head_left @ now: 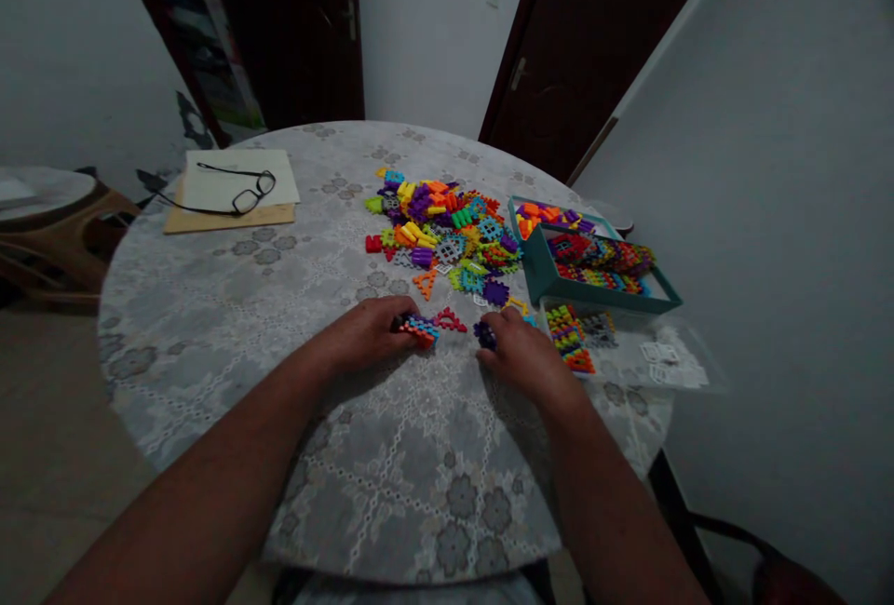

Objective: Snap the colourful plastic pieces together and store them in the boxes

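Observation:
My left hand (375,333) is closed round a small stack of toothed plastic building pieces (420,330), blue and orange-red at the visible end. Its palm side rests low over the tablecloth. On the right, my right hand (521,349) pinches a dark purple building piece (484,335) between thumb and fingers. Between the hands, nearer the left one, lies a red triangular piece (451,319). Beyond them spreads a heap of mixed coloured pieces (447,223). An orange triangle (424,283) and a purple square piece (496,292) lie at its near edge.
A teal box (607,298) with sorted pieces stands right of the heap. Nearer lies a clear plastic bag (629,372), beside a stack of coloured pieces (571,340). Eyeglasses (246,202) rest on papers (279,179) at the far left of the round table (209,307).

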The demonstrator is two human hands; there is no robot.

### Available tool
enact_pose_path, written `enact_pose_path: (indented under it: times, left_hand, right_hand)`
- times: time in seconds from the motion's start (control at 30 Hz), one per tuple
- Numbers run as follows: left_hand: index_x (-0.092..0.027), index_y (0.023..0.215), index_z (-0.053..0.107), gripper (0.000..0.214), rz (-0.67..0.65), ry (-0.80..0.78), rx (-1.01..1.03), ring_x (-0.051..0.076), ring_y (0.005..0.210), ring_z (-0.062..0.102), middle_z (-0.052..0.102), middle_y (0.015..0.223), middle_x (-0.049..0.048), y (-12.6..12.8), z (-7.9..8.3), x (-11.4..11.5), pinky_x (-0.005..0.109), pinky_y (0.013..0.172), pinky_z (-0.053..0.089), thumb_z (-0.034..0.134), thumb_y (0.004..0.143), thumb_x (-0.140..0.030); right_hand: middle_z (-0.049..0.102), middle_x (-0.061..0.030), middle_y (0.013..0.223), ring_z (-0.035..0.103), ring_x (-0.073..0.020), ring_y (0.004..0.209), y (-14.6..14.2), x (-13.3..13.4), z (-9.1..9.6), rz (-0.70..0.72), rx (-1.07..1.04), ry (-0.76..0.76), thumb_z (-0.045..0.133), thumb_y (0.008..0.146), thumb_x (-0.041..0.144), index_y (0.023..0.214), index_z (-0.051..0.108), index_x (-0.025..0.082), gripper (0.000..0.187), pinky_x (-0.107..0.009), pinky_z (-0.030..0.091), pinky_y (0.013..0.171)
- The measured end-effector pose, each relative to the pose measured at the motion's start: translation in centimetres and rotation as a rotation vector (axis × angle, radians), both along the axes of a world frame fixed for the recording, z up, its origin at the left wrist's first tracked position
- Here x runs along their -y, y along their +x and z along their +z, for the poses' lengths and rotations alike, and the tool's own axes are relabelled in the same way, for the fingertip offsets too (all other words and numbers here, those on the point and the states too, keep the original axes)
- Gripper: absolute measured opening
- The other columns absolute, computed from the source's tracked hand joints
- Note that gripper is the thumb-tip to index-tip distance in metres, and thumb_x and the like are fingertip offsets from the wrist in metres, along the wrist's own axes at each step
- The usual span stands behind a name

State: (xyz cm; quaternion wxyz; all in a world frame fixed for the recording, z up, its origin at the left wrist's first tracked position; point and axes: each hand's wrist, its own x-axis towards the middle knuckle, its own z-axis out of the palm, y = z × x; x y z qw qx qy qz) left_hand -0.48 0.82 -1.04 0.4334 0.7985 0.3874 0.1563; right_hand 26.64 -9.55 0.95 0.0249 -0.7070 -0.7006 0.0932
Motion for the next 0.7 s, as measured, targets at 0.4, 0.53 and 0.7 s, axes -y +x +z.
enact_pose_path:
  times: [0.4,0.53,0.7]
  left_hand:
    - [-0.027,0.105,0.076,0.019,-0.006,0.016,0.055,0.023,0.089,0.067,0.077,0.097,0.0032,0.5,0.2,0.4,0.033,0.080,0.046,0.075,0.090,-0.038]
    - [-0.024,0.107,0.074,0.020,-0.022,0.024,0.038,0.021,0.085,0.066,0.077,0.096,0.0029,0.7,0.4,0.6,0.032,0.079,0.046,0.074,0.092,-0.037]
    - [-0.023,0.112,0.076,0.022,-0.100,0.052,0.055,0.021,0.090,0.067,0.078,0.102,0.0038,0.8,0.3,0.8,0.031,0.083,0.047,0.072,0.094,-0.033]
  right_hand:
    - [0.069,-0.0138,0.129,0.066,-0.0256,0.119,-1.4,-2.2,-2.1,0.096,-0.218,0.128,0.065,0.100,0.017,0.131,0.072,0.019,0.032,-0.034,0.049,0.103]
    - [0.063,-0.0161,0.141,0.067,-0.0288,0.119,-1.5,-1.7,-1.5,0.004,-0.130,0.101,0.073,0.100,0.035,0.141,0.068,0.020,0.044,-0.035,0.051,0.098]
    - [0.066,-0.0169,0.132,0.067,-0.0290,0.114,-1.8,-1.6,-0.9,-0.051,-0.060,0.039,0.066,0.101,0.030,0.128,0.071,0.018,0.030,-0.035,0.049,0.093]
